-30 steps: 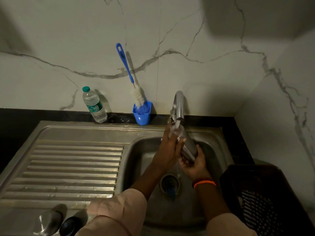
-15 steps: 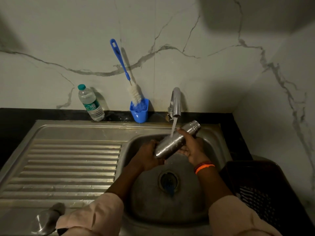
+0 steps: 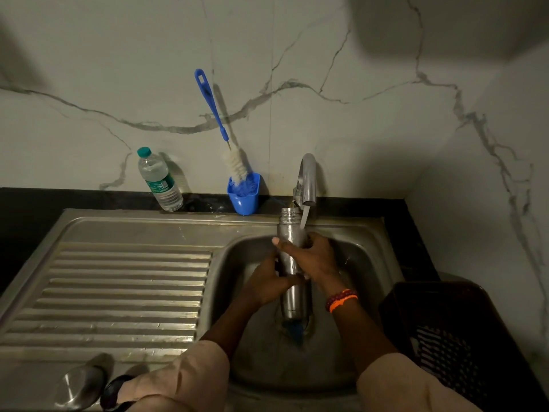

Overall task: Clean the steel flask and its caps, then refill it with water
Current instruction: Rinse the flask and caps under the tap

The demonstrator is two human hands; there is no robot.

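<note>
The steel flask (image 3: 290, 233) stands nearly upright over the sink basin (image 3: 362, 263), its open threaded mouth beside the tap (image 3: 307, 176). Water runs from the tap down the flask's right side. My right hand (image 3: 312, 257) grips the upper body of the flask. My left hand (image 3: 267, 283) wraps around its middle from the left. On the drainboard's near left corner lie a steel cap (image 3: 78, 388) and a black cap (image 3: 114, 392), the black one partly hidden by my left sleeve.
A blue bottle brush (image 3: 218, 126) stands in a blue cup (image 3: 244, 194) against the marble wall. A plastic water bottle (image 3: 159, 179) stands to its left. A dark perforated basket (image 3: 454, 337) sits right of the sink. The ribbed drainboard (image 3: 118, 292) spreads to the left.
The flask has swung from tilted, mouth to the right, to nearly upright with its mouth by the tap. My right hand moved up onto its upper body; my left hand stays on the middle.
</note>
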